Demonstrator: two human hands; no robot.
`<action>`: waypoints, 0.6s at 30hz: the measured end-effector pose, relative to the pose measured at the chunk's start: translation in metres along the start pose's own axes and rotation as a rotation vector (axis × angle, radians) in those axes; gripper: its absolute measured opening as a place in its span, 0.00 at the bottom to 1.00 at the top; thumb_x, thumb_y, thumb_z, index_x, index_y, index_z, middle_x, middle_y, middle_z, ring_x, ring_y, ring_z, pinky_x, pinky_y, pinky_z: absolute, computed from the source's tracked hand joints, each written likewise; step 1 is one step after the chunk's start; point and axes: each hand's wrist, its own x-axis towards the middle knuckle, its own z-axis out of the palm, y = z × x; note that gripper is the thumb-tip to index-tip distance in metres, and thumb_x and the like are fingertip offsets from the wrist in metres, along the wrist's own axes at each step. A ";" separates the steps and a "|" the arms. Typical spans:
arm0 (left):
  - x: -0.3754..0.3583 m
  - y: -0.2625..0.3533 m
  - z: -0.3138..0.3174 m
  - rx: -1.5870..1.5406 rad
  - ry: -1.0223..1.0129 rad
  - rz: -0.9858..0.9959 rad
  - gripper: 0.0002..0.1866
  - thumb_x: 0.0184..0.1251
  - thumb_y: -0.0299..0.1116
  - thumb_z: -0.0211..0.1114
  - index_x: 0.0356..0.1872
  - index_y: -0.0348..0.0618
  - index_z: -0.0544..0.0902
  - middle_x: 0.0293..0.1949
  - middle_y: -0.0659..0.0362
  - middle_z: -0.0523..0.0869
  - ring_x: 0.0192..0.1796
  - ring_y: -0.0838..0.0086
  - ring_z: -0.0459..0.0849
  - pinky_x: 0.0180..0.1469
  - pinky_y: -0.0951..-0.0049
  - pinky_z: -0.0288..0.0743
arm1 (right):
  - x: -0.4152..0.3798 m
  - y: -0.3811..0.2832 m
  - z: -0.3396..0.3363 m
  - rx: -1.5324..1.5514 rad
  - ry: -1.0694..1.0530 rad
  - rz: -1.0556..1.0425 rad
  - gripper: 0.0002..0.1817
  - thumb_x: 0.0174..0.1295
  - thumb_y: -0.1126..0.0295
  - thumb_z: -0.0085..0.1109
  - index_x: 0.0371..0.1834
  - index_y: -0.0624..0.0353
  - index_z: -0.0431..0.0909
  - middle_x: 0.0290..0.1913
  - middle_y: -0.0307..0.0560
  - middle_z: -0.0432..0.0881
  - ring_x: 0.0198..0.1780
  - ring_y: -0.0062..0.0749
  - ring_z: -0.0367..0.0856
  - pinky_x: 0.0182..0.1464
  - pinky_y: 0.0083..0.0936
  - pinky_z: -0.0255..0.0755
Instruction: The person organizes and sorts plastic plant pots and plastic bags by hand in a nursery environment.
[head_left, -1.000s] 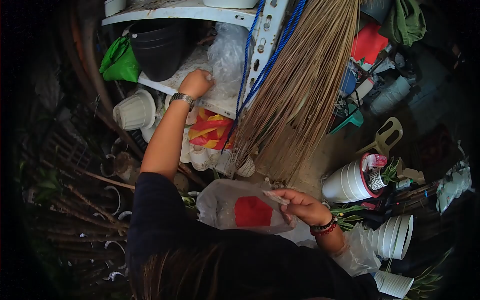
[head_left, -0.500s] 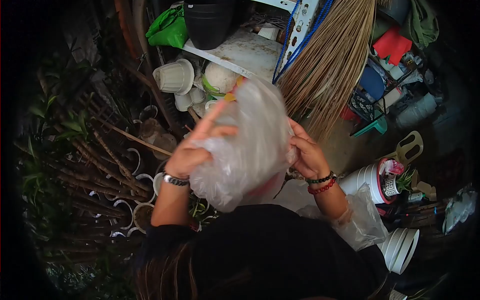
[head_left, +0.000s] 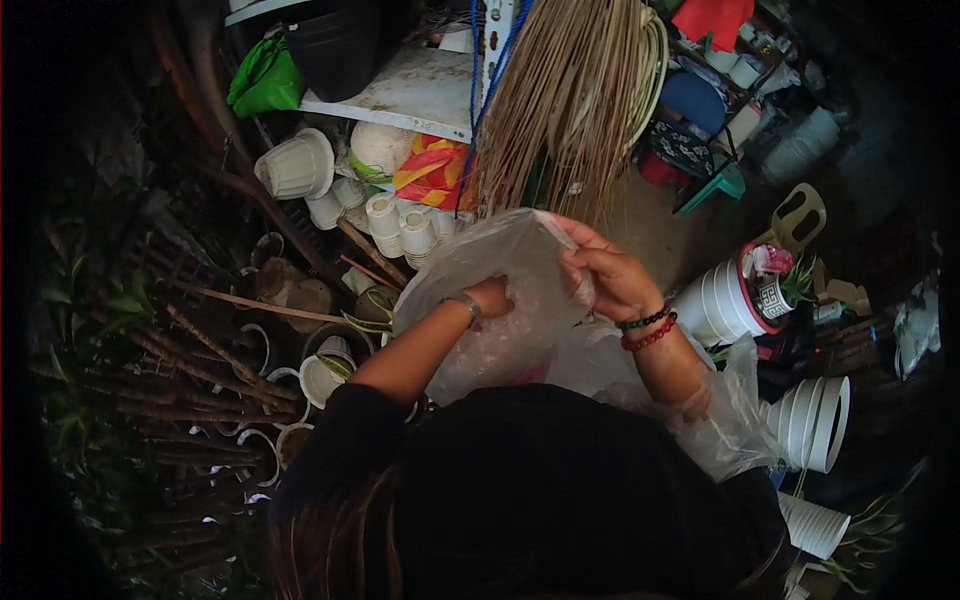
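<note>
A large clear plastic bag (head_left: pixel 530 255) hangs open in front of me, its mouth facing up. My right hand (head_left: pixel 612 278) pinches the bag's rim on the right side between thumb and fingers. My left hand (head_left: pixel 490 297) is inside the bag, reaching in past the wrist. Its fingers point down into the crumpled film and are mostly hidden, so what they touch cannot be made out. Another piece of clear plastic (head_left: pixel 735 420) lies against my right forearm.
A shelf (head_left: pixel 400 90) ahead carries a black pot (head_left: pixel 335 55). Below it are stacked white pots (head_left: pixel 415 230) and a red-yellow packet (head_left: pixel 435 172). A stick broom (head_left: pixel 560 100) hangs right of them. Potted plants and stems crowd the left; white pots (head_left: pixel 715 305) stand right.
My left hand has gone from outside the bag to inside it. The bag's mouth has opened wide, and my right hand still grips its edge. The view has shifted slightly.
</note>
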 end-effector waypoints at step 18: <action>-0.113 0.143 -0.117 -1.887 -0.011 0.294 0.17 0.67 0.37 0.54 0.51 0.39 0.74 0.47 0.56 0.79 0.47 0.72 0.79 0.52 0.67 0.73 | 0.016 -0.049 -0.100 -0.284 -0.028 0.202 0.23 0.64 0.77 0.44 0.64 0.55 0.63 0.37 0.35 0.78 0.33 0.18 0.78 0.36 0.19 0.76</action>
